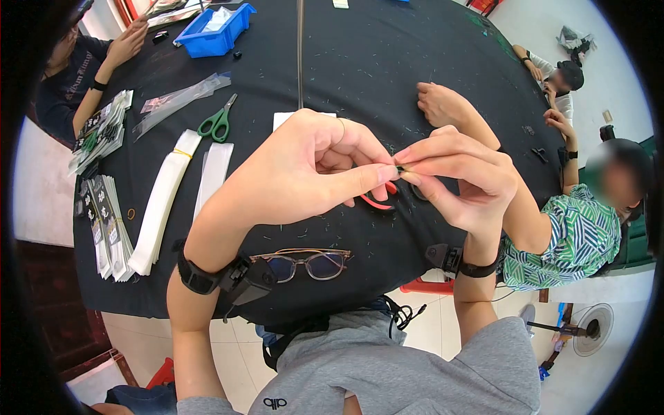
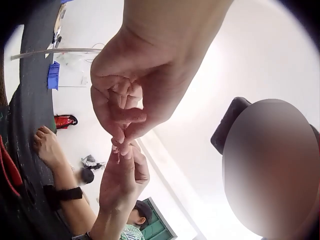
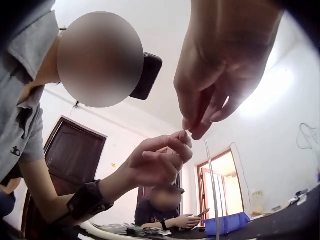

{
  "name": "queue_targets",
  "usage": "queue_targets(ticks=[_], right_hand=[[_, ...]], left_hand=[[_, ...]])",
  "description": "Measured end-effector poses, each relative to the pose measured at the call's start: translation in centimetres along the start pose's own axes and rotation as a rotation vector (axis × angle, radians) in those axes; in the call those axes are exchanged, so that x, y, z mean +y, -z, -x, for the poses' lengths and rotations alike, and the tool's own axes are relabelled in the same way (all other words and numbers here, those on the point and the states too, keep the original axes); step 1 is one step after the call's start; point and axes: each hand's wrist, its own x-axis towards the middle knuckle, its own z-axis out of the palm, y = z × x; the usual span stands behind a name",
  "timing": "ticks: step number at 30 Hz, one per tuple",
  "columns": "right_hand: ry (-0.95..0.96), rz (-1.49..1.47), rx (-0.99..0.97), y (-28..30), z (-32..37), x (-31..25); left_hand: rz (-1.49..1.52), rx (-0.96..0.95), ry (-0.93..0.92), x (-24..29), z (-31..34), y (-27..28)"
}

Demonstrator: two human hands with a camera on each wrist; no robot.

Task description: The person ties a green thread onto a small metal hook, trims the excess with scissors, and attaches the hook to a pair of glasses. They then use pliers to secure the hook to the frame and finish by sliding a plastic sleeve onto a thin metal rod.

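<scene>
My left hand (image 1: 304, 169) and right hand (image 1: 474, 181) meet fingertip to fingertip above the black-covered table. Between their thumbs and forefingers they pinch a tiny dark piece (image 1: 400, 169), mostly hidden by the fingertips; I cannot tell its kind. In the left wrist view the left hand (image 2: 145, 85) comes down from above to the right hand (image 2: 120, 175). The right wrist view shows the same fingertip contact from the other side. Below the hands, a red-handled tool (image 1: 377, 203) lies partly covered. Eyeglasses (image 1: 311, 265) lie near the table's front edge.
Green-handled scissors (image 1: 217, 124), long white strips (image 1: 162, 207), clear plastic sleeves (image 1: 181, 104) and printed packets (image 1: 104, 131) lie on the left. A blue bin (image 1: 216, 43) stands farther back. A thin upright rod (image 1: 300, 55) rises ahead. Another person's hand (image 1: 446, 106) rests at right.
</scene>
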Motion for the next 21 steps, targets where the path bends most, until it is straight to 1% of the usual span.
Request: queue_targets(ticks=[2,3,5,7,9,11,12,13,14,15,16,17,21], right_hand=[[0.007,-0.011,-0.005,0.2,-0.1,0.0],[0.008,-0.015,-0.016,0.3,-0.2,0.0],[0.003,-0.028,-0.032,0.2,-0.6,0.7],[-0.001,-0.021,-0.060,0.4,-0.6,0.5],[-0.011,-0.027,-0.045,0.4,-0.6,0.4],[-0.023,-0.034,-0.028,0.2,-0.6,0.5],[-0.052,-0.012,0.012,-0.1,-0.8,1.2],[-0.076,0.017,0.056,-0.3,-0.7,1.1],[-0.075,0.017,0.056,-0.5,-0.7,1.1],[-0.102,-0.014,0.125,-0.7,-0.6,0.9],[-0.129,-0.045,0.192,-0.9,-0.5,0.8],[-0.124,-0.032,0.214,-1.0,-0.2,0.7],[-0.149,-0.026,0.259,-1.3,0.2,-0.2]], left_hand=[[0.091,-0.018,-0.117,-1.0,-0.4,-0.1],[0.091,-0.019,-0.117,-0.8,-0.4,-0.1],[0.082,-0.025,-0.019,-0.6,-0.7,0.4],[0.072,-0.036,-0.030,-0.6,-0.6,0.4],[0.064,-0.048,-0.040,-0.8,-0.6,0.3],[0.022,0.028,-0.144,-1.1,-0.7,0.1],[0.027,0.031,-0.135,-1.4,-1.2,0.4],[0.003,0.104,-0.195,-1.4,-1.1,0.0],[-0.022,0.177,-0.255,-1.5,-1.1,-0.2],[-0.023,0.176,-0.257,-1.4,-1.1,-0.5],[-0.084,0.226,-0.316,-1.4,-1.0,-0.7],[-0.145,0.276,-0.374,-1.4,-0.9,-0.9],[-0.258,0.319,-0.421,-0.8,-0.5,-1.4]])
